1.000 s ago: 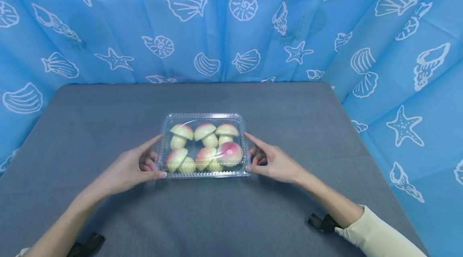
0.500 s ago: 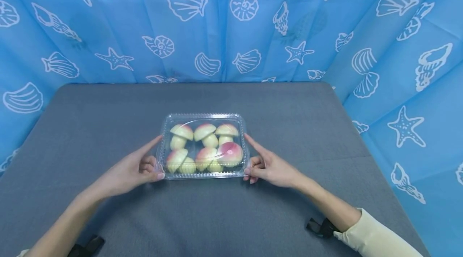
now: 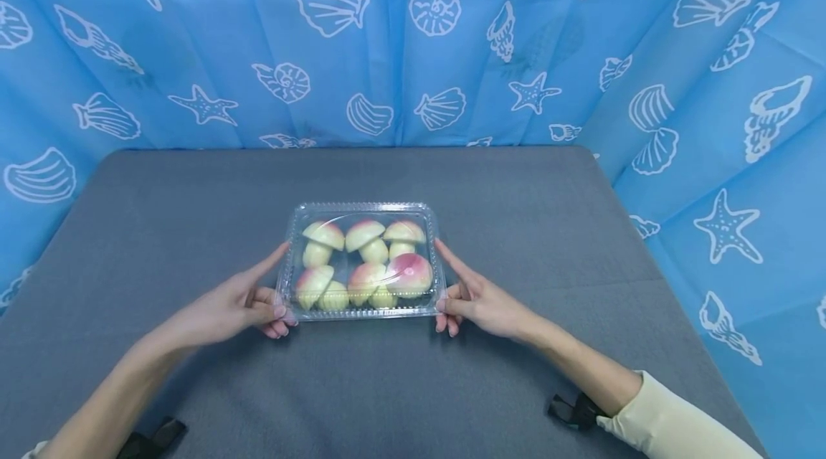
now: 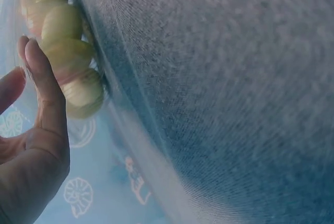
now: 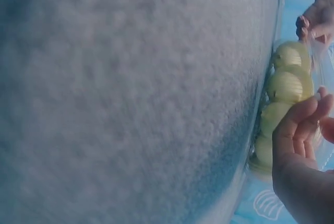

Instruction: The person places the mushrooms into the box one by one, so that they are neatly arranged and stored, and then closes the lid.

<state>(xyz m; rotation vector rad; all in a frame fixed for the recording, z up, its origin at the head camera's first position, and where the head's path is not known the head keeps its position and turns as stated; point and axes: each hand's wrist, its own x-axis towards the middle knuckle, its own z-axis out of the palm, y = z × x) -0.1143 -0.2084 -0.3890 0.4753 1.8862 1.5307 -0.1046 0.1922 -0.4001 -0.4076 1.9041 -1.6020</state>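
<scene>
A clear plastic clamshell box (image 3: pixel 363 313) lies at mid-table in the head view, lid down. Inside it are several cream, mushroom-shaped pieces with pink-tinged caps (image 3: pixel 365 234), in two rows. My left hand (image 3: pixel 222 312) pinches the near left corner, thumb on top and curled fingers below the rim, index finger stretched along the side. On the other side my right hand (image 3: pixel 493 305) pinches the near right corner in the same manner. The left wrist view shows the left fingers (image 4: pixel 44 75) against the clear wall; the right wrist view shows both hands at the box.
A grey cloth covers the table (image 3: pixel 387 387). Blue curtains (image 3: pixel 400 36) with white shell and starfish prints hang behind it and along the right side. Black straps (image 3: pixel 574 409) show by both forearms, and a cream sleeve (image 3: pixel 671 416) covers the right arm.
Fingers of both hands have slid below the near corners, with fingertips now showing under the rim, the right hand's first. The box has stayed practically in place.
</scene>
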